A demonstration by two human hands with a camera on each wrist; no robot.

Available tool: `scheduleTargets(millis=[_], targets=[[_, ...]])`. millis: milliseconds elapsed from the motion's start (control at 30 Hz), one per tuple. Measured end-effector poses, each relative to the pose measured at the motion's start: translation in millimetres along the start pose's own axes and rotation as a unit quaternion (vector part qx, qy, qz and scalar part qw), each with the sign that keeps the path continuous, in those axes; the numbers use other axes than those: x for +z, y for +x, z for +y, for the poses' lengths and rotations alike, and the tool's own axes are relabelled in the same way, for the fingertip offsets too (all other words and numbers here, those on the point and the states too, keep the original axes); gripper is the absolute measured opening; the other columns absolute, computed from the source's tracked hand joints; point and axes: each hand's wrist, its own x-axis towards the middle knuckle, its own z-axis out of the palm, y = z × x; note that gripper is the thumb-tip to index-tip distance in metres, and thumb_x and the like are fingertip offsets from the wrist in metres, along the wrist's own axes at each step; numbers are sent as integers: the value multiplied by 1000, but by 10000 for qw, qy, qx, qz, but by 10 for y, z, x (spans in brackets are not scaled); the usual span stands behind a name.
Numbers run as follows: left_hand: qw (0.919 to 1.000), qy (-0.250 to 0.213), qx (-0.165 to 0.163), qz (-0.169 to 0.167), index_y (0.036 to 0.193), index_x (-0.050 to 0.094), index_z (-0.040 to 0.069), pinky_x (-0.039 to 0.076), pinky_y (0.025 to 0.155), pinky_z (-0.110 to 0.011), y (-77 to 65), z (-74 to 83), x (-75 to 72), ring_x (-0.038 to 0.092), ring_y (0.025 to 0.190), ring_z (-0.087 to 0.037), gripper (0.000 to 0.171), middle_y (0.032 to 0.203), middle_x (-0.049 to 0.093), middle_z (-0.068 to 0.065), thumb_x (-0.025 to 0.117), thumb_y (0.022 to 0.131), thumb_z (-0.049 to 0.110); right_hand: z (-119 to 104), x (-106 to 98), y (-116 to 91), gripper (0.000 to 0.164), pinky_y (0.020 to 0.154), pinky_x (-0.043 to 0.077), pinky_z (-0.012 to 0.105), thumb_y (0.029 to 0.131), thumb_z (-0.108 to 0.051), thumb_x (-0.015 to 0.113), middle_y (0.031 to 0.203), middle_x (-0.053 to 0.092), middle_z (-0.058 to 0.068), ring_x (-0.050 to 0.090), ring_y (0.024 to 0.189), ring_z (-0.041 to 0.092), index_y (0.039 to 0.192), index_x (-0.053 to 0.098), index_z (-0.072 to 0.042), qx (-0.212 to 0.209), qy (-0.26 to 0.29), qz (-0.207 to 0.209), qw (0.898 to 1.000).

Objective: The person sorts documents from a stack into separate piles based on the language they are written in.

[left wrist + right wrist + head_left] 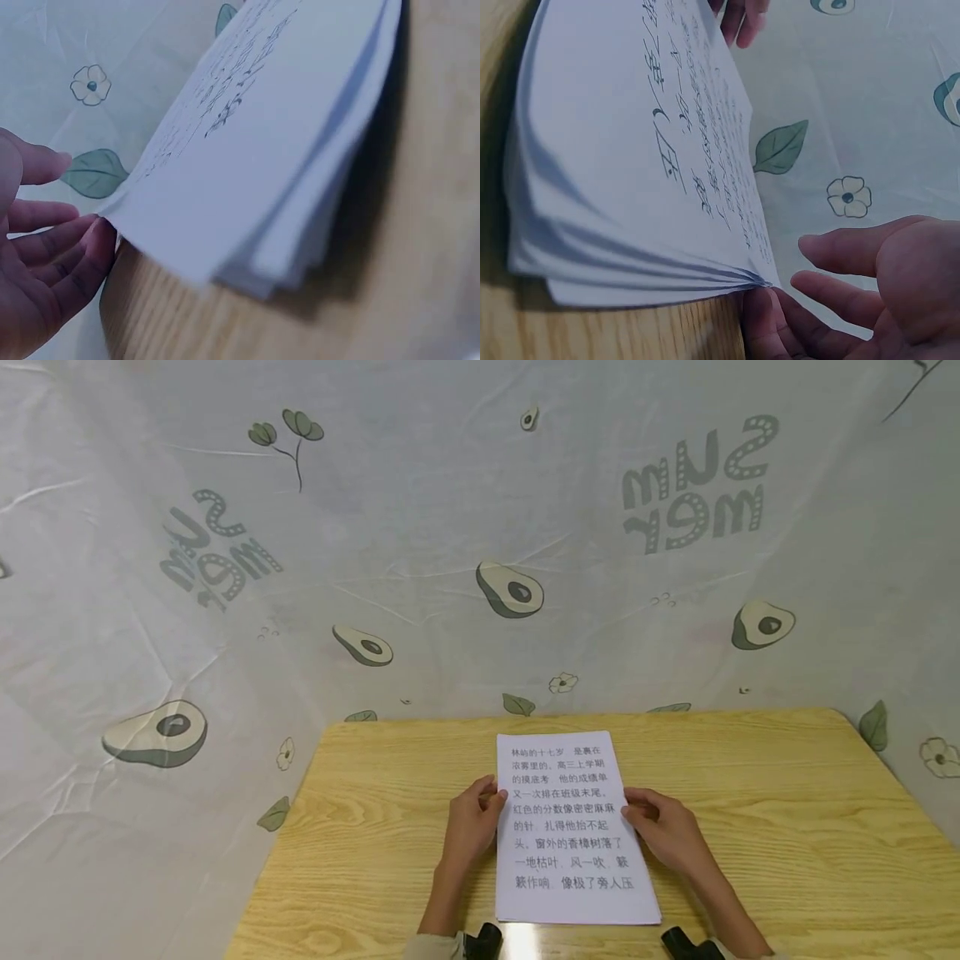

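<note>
A stack of white paper sheets (566, 906) printed with large dark Chinese characters lies in the middle of the wooden table, its long sides pointing away from me. At its left edge is my left hand (472, 822), whose fingertips touch the sheets (217, 202) in the left wrist view while the thumb stands off the paper. My right hand (667, 831) is at the opposite edge. In the right wrist view its lower fingers touch the sheets' edge, and the thumb and index finger are apart from it. The near edges of the sheets (637, 281) look slightly fanned and bowed.
The light wooden table (787, 810) extends to both sides of the stack. Behind it and on the left hangs a pale cloth (420, 510) printed with avocados, leaves and flowers. Dark devices (483, 941) sit at the wrists.
</note>
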Motion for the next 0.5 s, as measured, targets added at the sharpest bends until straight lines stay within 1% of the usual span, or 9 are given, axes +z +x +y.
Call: scheduleTargets(millis=[133,267,333,400,500], targets=[[10000,30,15,41,141,67,-2,58,73,-23,55,-21,9,71,93,-15,44,126,77,-15,70,104,21,25,30,33,47,77,55,25,106,-17,66,127,73,25,72,111,33,146,60,7,-91,53,38,9999],[10000,91,33,25,140,68,0,55,70,-21,85,-32,25,67,89,-12,41,125,77,-14,70,104,19,43,38,71,45,73,54,23,105,-13,68,121,75,23,72,104,30,144,61,7,-188,86,124,9997],[9999,105,59,14,139,68,0,54,69,-21,88,-32,26,65,87,-11,40,124,77,-14,70,104,18,47,33,88,45,72,54,23,104,-12,68,119,75,23,71,104,30,143,62,8,-218,76,141,9996],[9999,117,79,24,139,68,0,53,69,-21,91,-28,26,63,86,-11,40,123,76,-14,70,103,16,47,26,101,46,73,53,23,103,-12,69,120,74,22,71,105,31,143,62,8,-221,-2,157,9996],[9999,137,68,22,140,68,-1,52,70,-20,92,-34,24,61,86,-11,40,122,76,-14,71,102,13,50,20,106,48,78,54,25,103,-13,70,123,72,24,70,109,34,144,61,10,-223,-123,147,9996]])
